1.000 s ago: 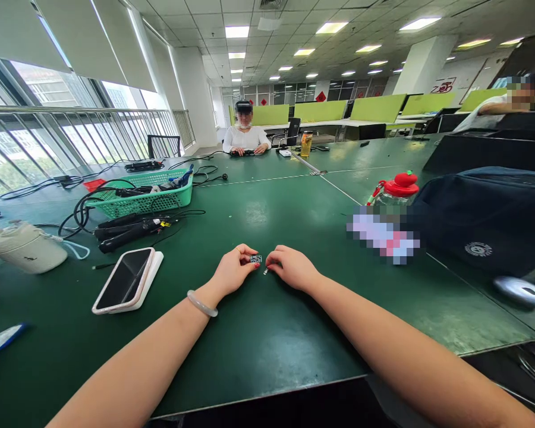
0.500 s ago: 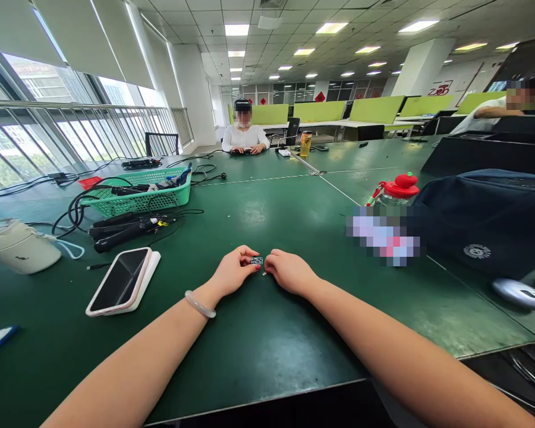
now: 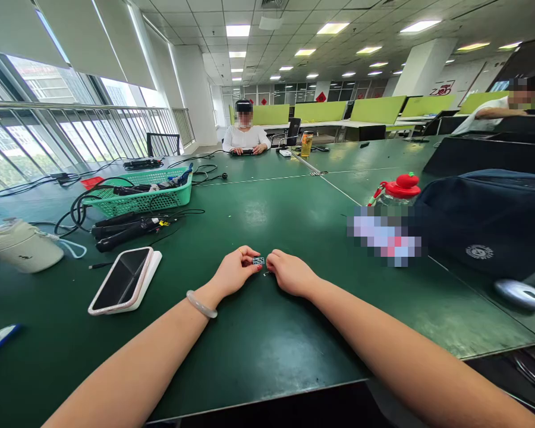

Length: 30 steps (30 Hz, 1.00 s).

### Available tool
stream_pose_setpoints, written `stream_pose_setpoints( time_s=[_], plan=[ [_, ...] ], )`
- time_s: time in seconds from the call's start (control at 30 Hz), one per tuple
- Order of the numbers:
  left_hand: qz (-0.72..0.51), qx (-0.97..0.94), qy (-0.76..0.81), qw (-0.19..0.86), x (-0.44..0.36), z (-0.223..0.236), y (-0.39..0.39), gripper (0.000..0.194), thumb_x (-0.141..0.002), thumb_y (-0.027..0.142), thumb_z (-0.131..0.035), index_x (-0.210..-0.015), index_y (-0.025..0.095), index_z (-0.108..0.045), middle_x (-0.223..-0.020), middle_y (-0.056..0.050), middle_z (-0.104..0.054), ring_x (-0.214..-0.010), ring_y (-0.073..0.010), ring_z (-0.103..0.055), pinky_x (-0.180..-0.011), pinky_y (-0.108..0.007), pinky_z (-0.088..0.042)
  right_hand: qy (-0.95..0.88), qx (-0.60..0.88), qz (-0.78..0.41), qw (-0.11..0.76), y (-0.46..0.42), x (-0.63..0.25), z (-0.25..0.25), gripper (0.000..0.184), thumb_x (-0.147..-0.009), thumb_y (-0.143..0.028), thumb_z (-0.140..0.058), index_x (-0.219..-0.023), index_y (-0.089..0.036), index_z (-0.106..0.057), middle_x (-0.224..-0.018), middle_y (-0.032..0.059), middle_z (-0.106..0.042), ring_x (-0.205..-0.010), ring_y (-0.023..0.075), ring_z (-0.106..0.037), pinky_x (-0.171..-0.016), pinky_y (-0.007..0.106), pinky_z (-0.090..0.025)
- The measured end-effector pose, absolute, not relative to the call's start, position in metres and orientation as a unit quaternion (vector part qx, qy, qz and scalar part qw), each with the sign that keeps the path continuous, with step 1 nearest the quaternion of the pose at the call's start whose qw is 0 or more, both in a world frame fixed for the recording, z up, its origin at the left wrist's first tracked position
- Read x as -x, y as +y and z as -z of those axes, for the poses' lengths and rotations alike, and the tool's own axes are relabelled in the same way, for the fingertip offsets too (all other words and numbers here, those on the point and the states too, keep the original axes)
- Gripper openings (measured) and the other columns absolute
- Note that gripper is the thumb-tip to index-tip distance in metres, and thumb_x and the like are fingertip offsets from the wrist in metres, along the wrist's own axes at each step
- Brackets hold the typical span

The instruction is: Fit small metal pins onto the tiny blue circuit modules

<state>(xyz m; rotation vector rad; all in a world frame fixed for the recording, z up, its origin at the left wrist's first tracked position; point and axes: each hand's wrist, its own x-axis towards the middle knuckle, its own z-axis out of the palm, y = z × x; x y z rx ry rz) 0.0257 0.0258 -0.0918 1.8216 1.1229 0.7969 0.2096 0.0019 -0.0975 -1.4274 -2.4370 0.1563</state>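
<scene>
Between the thumb and fingers of my left hand [image 3: 237, 270] is a small dark blue circuit board [image 3: 258, 261] with pale markings. Close beside its right edge, my right hand [image 3: 289, 270] is closed, fingers curled and pinched together. Whatever those fingers hold, if anything, is hidden from view. A tiny pale piece [image 3: 266, 274] shows just under the right fingertips; I cannot tell whether it is held or lies on the green table [image 3: 249, 351]. Both hands are low over the tabletop.
To the left are a phone [image 3: 123, 279] on a white case-like object, a green basket [image 3: 145, 199] of cables, black tools [image 3: 125, 229] and a cream bottle [image 3: 24, 246]. To the right are a red-lidded jar [image 3: 401, 189] and a dark bag [image 3: 485, 220]. Another person [image 3: 245, 137] sits opposite.
The hands stay almost in place, the board still in the left fingers. The whole view has shifted very slightly.
</scene>
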Motion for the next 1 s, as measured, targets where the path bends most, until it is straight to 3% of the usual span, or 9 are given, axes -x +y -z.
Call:
stream_pose_setpoints(
  time_s=[0.23, 0.63, 0.83, 1.0],
  plan=[
    [-0.325, -0.714, 0.438, 0.439, -0.028, 0.092, 0.023, 0.03, -0.064, 0.03, -0.07, -0.083, 0.016, -0.053, -0.073, 0.0, -0.058, -0.066, -0.011, -0.053, -0.064, -0.024, -0.043, -0.805, 0.515, -0.072, 0.287, -0.005, -0.202, 0.086, 0.012, -0.087, -0.012, -0.038, -0.082, -0.017, -0.048, -0.087, 0.0023, -0.05, -0.071, 0.0119, -0.046, -0.064, 0.022, -0.034],
    [-0.353, -0.691, 0.378, 0.504, -0.03, 0.086, 0.017, 0.035, -0.062, 0.033, -0.073, -0.082, 0.014, -0.051, -0.074, 0.0, -0.056, -0.066, -0.0097, -0.051, -0.065, -0.024, -0.042, -0.816, 0.49, -0.07, 0.3, -0.011, -0.197, 0.081, 0.012, -0.089, -0.015, -0.04, -0.084, -0.017, -0.051, -0.088, 0.0026, -0.051, -0.07, 0.0114, -0.048, -0.064, 0.022, -0.035],
    [-0.362, -0.679, 0.363, 0.525, -0.029, 0.083, 0.016, 0.037, -0.061, 0.033, -0.074, -0.082, 0.013, -0.051, -0.074, 0.0, -0.055, -0.066, -0.0094, -0.051, -0.064, -0.023, -0.042, -0.762, 0.488, -0.196, 0.378, -0.009, -0.197, 0.083, 0.008, -0.083, -0.02, -0.05, -0.09, -0.02, -0.052, -0.077, -0.0017, -0.052, -0.065, 0.0106, -0.047, -0.063, 0.022, -0.037],
    [-0.356, -0.682, 0.376, 0.516, -0.028, 0.085, 0.018, 0.036, -0.063, 0.033, -0.073, -0.085, 0.013, -0.053, -0.078, -0.002, -0.058, -0.07, -0.0109, -0.053, -0.067, -0.025, -0.043, -0.713, 0.488, -0.307, 0.399, 0.001, -0.208, 0.085, 0.018, -0.085, -0.034, -0.048, -0.093, -0.019, -0.051, -0.07, -0.0037, -0.05, -0.057, 0.0095, -0.044, -0.055, 0.021, -0.037]
  ],
)
